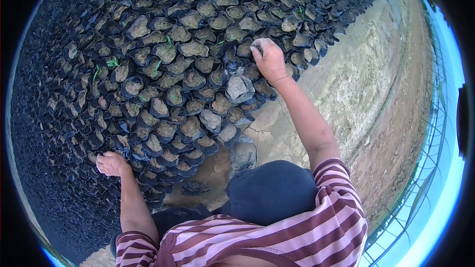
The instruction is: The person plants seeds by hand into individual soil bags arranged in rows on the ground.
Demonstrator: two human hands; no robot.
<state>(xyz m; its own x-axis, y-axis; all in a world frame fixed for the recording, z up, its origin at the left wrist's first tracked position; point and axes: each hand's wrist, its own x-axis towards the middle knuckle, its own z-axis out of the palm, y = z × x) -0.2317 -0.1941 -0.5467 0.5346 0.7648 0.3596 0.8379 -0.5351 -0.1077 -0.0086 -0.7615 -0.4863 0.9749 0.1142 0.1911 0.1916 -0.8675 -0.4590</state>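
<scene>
Soil-filled black plastic nursery bags [193,48] stand packed in rows in front of me. At the right edge of the rows, my right hand [270,60] is closed, with its fingertips down at the bags. What it pinches, if anything, is hidden. My left hand [112,163] is closed too, low over the bags on the left, and its fingertips are hidden from view. Between the hands, a pale block of dry soil [239,89] lies tilted on the bags. Small green seedlings [113,63] show in a few places.
Cracked dry ground [341,86] runs along the right side of the bags. Close to my knee [269,191] a greyish bag [243,155] lies on the soil. A metal frame [420,188] curves along the far right.
</scene>
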